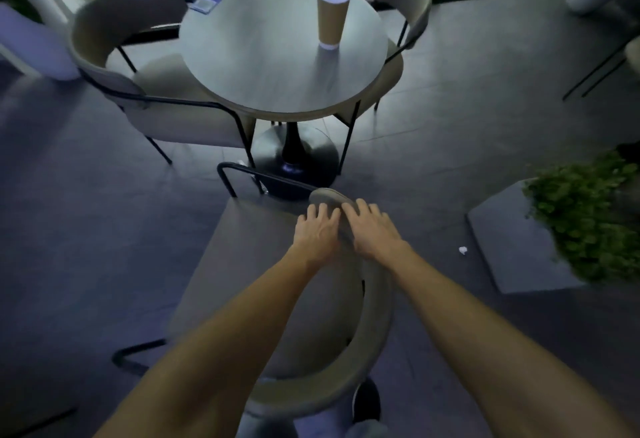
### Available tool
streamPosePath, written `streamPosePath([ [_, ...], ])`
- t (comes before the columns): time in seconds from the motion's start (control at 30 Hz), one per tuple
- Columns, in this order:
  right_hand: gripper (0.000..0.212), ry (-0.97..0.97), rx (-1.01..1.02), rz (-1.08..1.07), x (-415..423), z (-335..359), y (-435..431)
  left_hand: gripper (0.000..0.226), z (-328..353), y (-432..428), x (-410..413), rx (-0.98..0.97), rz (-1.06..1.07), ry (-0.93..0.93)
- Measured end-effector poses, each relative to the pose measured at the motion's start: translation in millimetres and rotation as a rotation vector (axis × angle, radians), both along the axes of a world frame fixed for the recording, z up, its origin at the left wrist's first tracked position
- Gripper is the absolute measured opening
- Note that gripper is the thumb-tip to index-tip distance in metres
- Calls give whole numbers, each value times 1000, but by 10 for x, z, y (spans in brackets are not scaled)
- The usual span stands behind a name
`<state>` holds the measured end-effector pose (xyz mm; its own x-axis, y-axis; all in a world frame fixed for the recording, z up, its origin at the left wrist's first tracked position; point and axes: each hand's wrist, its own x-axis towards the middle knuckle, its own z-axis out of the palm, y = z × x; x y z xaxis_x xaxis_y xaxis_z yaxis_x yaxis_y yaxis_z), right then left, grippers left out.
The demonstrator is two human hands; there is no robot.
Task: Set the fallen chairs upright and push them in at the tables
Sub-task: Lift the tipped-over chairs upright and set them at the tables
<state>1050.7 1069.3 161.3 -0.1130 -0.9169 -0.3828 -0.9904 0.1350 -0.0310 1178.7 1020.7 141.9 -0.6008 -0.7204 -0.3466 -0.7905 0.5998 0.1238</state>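
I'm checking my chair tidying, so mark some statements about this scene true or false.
The brown paper cup stands upright on the round grey table. True.
The grey chair with black metal legs nearest the camera stands upright. False: it lies on its side.
The left hand and right hand both touch that chair's curved backrest. True.
The leafy green plant sits on the table. False: it is in a grey planter on the floor.

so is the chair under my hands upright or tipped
Tipped over: the chair lies on the floor with its legs sticking out sideways.
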Motion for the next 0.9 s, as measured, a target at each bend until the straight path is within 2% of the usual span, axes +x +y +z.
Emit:
streamPosePath([
  [0.13, 63, 52, -55, 224, -30, 252, 180, 54, 213, 354, 165, -7, 171, 65],
  [0.4, 55, 153, 52, 612, -27, 161, 885, 51, 200, 1487, 199, 105, 415, 74],
  [0.7, 45, 286, 190, 833, -222, -312, 1392, 63, -231, 2414, 137, 293, 491, 19],
  [0.8, 52, 306, 162, 853, -274, -432, 1472, 59, -385, 2576, 125, 326, 523, 68],
  [0.9, 56, 279, 106, 801, -268, -525, 1546, 48, -454, 2675, 134, 275, 505, 78],
])
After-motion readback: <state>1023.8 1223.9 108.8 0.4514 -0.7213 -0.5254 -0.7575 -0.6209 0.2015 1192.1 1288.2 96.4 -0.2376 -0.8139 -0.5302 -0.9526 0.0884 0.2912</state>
